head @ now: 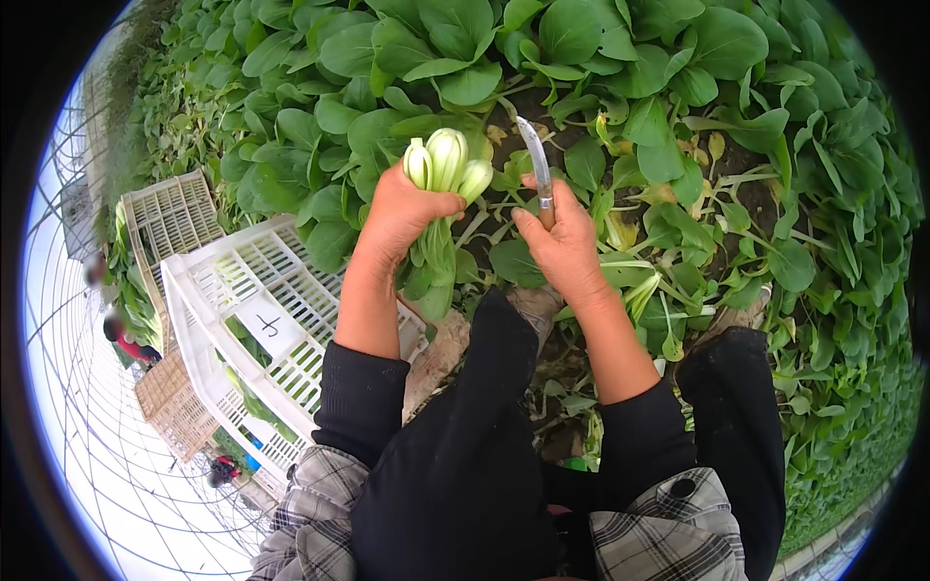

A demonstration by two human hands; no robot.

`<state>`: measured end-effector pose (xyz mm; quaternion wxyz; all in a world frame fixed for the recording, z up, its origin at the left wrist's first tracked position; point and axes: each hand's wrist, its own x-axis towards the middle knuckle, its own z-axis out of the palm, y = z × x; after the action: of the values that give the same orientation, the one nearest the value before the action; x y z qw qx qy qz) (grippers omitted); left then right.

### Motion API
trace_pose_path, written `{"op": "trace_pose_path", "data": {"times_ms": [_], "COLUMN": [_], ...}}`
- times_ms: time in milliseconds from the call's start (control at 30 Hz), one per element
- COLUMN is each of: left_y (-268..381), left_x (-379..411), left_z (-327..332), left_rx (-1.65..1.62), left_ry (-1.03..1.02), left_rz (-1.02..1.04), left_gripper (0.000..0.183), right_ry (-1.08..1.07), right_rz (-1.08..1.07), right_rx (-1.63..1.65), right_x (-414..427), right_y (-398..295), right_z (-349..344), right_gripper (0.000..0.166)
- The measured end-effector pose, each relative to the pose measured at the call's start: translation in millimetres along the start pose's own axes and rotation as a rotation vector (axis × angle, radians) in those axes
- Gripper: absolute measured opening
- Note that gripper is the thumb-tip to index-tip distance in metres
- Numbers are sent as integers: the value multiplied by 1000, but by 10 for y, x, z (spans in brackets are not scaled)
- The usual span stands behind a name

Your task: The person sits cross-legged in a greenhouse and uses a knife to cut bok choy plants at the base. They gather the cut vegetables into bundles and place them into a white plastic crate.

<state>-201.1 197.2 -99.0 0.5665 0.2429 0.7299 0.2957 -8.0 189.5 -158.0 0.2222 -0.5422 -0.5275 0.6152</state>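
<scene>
My left hand (410,200) is closed around a small bunch of bok choy (449,156). The pale cut bases point up and the green leaves (436,287) hang below the fist. In my right hand (563,236) is a small sickle knife (536,156) with a curved, stained metal blade and a wooden handle. Its blade points away from me and stands apart from the bunch. Beyond both hands grow leafy bok choy plants (450,51). Trimmed and yellowed leaves (621,232) litter the soil to the right of the knife.
A white slatted plastic crate (218,341) with greens inside stands at my left, bearing a handwritten mark. Beige crates (174,210) are farther off, beside heaped greens (134,298). Other people (131,341) appear at the far left. Dense crop (857,407) continues on my right.
</scene>
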Motion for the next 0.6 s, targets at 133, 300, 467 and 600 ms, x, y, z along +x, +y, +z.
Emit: {"op": "trace_pose_path", "data": {"times_ms": [133, 300, 467, 600], "left_y": [-284, -341, -415, -459], "left_x": [70, 3, 20, 68], "left_z": [-241, -324, -425, -353], "left_rx": [86, 222, 222, 302], "left_ry": [168, 109, 73, 93], "left_rz": [10, -25, -28, 42], "left_gripper": [59, 69, 75, 79], "right_ry": [-80, -132, -76, 23], "right_rz": [-236, -374, -212, -17], "right_rx": [-242, -434, -577, -357], "right_x": [332, 601, 624, 445], "right_y": [128, 267, 358, 648], "right_z": [341, 507, 465, 269], "right_gripper": [49, 46, 28, 29]}}
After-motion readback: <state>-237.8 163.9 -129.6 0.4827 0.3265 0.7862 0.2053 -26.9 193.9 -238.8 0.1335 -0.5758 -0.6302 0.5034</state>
